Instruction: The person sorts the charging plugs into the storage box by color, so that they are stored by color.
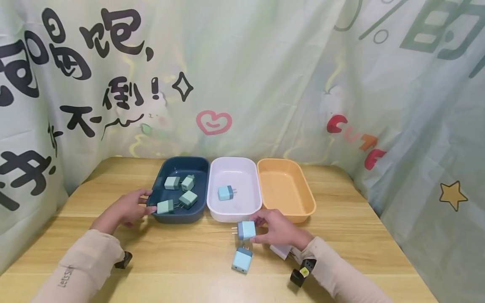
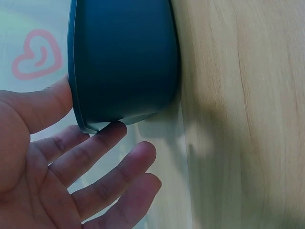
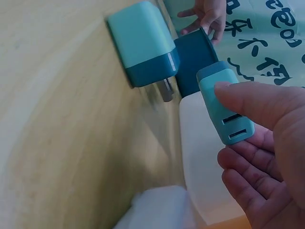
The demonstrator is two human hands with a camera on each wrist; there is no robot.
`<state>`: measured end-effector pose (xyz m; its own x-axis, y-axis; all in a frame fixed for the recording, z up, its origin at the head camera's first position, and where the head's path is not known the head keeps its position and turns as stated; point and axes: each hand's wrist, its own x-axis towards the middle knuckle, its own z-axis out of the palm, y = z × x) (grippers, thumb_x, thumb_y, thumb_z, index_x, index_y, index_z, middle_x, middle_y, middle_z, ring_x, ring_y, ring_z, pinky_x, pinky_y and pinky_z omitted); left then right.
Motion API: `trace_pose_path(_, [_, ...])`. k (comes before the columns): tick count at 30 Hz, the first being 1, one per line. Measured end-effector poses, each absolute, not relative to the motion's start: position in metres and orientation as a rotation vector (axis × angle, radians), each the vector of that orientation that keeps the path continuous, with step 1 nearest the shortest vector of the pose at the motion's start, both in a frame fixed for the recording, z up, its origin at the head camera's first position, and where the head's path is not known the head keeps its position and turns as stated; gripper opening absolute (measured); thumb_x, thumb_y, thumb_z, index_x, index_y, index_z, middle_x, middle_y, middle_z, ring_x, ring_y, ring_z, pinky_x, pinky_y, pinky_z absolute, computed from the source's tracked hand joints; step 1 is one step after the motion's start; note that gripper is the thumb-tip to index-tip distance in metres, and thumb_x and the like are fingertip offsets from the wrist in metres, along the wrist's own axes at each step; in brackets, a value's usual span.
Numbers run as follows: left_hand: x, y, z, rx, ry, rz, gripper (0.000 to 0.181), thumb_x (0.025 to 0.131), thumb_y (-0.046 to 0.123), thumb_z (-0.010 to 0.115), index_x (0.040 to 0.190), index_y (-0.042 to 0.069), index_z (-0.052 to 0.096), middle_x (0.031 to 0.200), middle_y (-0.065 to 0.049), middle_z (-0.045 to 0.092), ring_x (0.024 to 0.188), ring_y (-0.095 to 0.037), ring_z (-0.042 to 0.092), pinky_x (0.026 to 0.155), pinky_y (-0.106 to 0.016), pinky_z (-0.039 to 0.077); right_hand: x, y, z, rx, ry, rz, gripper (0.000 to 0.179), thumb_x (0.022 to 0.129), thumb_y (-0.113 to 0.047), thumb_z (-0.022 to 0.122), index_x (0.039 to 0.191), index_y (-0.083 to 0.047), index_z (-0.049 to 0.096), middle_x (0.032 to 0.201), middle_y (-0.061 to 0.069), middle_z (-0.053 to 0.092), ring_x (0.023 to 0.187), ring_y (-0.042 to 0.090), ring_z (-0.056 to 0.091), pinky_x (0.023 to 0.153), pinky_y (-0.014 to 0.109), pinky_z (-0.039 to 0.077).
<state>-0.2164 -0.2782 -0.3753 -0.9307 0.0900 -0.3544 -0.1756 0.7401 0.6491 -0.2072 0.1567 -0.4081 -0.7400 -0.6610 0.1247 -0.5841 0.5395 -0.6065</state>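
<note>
My right hand [image 1: 278, 227] pinches a light blue and darker blue plug charger [image 1: 246, 230] between thumb and fingers, its prongs pointing left, just in front of the white tray [image 1: 248, 214]. In the right wrist view two slots show on the held charger [image 3: 221, 102]. A second blue charger [image 1: 241, 260] lies on the table below it. A white charger [image 1: 280, 251] sits partly hidden under the right wrist. My left hand [image 1: 129, 207] touches the left side of the dark blue tray [image 2: 124, 57], thumb at the rim, the other fingers loosely extended.
Several green chargers [image 1: 188, 199] lie in the dark blue tray. One blue charger [image 1: 226, 192] is in the white tray. To the right stands an orange tray [image 1: 286, 185] with nothing in it. A printed curtain [image 1: 265, 84] hangs behind the wooden table [image 1: 182, 261].
</note>
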Motion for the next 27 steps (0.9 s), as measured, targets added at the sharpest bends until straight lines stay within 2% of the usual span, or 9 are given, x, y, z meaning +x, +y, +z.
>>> trace_pose_path(8, [-0.216, -0.278, -0.375, -0.074, 2.580, 1.015, 0.076, 0.091, 0.030, 0.069, 0.146, -0.001, 0.027, 0.144, -0.036, 0.033, 0.107, -0.044, 0.054, 0.062, -0.043, 0.055, -0.210, 0.155, -0.400, -1.106, 2.647, -1.027, 0.040, 0.076, -0.023, 0.085, 0.106, -0.006, 0.065, 0.095, -0.003, 0.066, 0.088, 0.022, 0.066, 0.081, 0.039, 0.054])
trace_pose_path(19, [-0.215, -0.278, -0.377, -0.066, 2.580, 1.022, 0.075, 0.092, 0.029, 0.068, 0.146, -0.002, 0.026, 0.144, -0.036, 0.033, 0.107, -0.044, 0.056, 0.062, -0.045, 0.055, -0.219, 0.144, -0.387, -1.214, 2.658, -1.053, 0.037, 0.076, -0.024, 0.085, 0.102, -0.006, 0.066, 0.093, -0.004, 0.066, 0.085, 0.026, 0.065, 0.079, 0.040, 0.053])
trace_pose_path(27, [-0.216, -0.279, -0.377, -0.075, 2.580, 1.014, 0.077, 0.092, 0.032, 0.068, 0.147, 0.000, 0.026, 0.144, -0.036, 0.032, 0.106, -0.044, 0.054, 0.062, -0.043, 0.055, -0.231, 0.136, -0.381, -1.121, 2.686, -1.101, 0.038, 0.074, -0.024, 0.086, 0.102, -0.008, 0.066, 0.092, -0.005, 0.065, 0.086, 0.018, 0.063, 0.078, 0.035, 0.053])
